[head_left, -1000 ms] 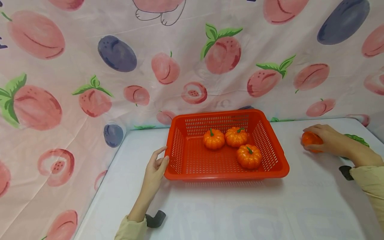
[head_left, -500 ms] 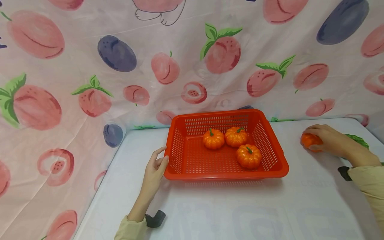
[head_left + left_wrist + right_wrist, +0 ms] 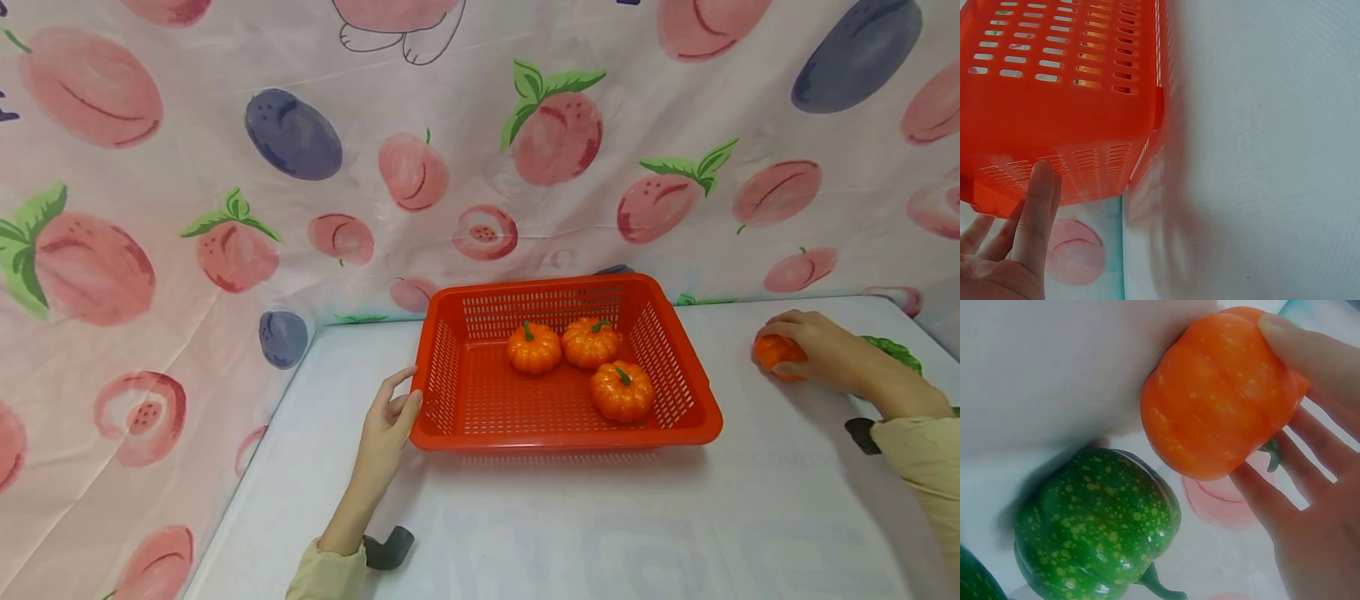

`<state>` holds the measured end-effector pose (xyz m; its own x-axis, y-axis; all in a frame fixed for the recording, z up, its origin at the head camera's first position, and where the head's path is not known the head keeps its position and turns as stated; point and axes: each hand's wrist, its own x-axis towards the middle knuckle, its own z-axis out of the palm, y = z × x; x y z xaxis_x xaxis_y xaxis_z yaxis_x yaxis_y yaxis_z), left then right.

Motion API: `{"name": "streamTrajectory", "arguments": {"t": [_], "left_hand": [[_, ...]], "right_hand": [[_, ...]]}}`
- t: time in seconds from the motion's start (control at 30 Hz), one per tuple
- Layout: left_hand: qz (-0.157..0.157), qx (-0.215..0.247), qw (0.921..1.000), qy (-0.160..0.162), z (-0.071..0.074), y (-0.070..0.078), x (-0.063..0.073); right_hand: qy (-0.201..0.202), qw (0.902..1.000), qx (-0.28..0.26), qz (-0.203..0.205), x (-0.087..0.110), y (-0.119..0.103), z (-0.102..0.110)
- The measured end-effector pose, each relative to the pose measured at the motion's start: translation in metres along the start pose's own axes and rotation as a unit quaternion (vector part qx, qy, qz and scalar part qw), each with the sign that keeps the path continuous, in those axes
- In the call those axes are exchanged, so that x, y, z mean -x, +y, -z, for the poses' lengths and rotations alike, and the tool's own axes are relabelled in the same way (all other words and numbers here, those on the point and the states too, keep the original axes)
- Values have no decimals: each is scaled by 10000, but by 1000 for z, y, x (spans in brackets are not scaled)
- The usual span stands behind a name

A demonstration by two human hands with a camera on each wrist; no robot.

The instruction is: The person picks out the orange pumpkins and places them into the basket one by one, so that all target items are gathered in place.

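Observation:
My right hand (image 3: 828, 354) holds an orange toy pumpkin (image 3: 776, 355) at the right of the white table. In the right wrist view, thumb and fingers spread round this speckled pumpkin (image 3: 1216, 400), its green stem toward the palm. Close beside it lies a green pumpkin (image 3: 1097, 525) with yellow specks, mostly hidden by my wrist in the head view. My left hand (image 3: 390, 425) touches the left end of a red plastic basket (image 3: 555, 439), fingers fairly straight against its outer side. Inside the basket rest three orange pumpkins: one at the left (image 3: 534, 350), one behind (image 3: 591, 343), one nearer (image 3: 623, 393).
A second dark green item (image 3: 975, 578) shows at the corner of the right wrist view. Behind the table (image 3: 525, 533) hangs a fruit-printed cloth (image 3: 465, 92), with the basket's back rim close to it. Both wrists wear black straps.
Hardly anything differs. My right hand and the orange pumpkin have stayed in nearly the same spot, and the left hand remains at the basket.

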<state>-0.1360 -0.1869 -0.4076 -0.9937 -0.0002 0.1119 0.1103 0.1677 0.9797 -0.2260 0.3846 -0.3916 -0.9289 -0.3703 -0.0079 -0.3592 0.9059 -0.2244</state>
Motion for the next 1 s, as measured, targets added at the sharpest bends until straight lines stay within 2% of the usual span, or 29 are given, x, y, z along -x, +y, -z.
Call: {"name": "streamTrajectory", "arguments": {"t": [0.6,0.77,1.0], "left_hand": [[-50,21,10000,-19,0,-1,-1],[-65,19,10000,-12,-1,-2,-1],[-27,-32,10000,9,0,-1,0]], "right_hand": [[-16,10000,-32,-27,-1,-16,7],[67,9999,91,111,0,-25,12],[457,9974,170,535,0,-35,16]]}}
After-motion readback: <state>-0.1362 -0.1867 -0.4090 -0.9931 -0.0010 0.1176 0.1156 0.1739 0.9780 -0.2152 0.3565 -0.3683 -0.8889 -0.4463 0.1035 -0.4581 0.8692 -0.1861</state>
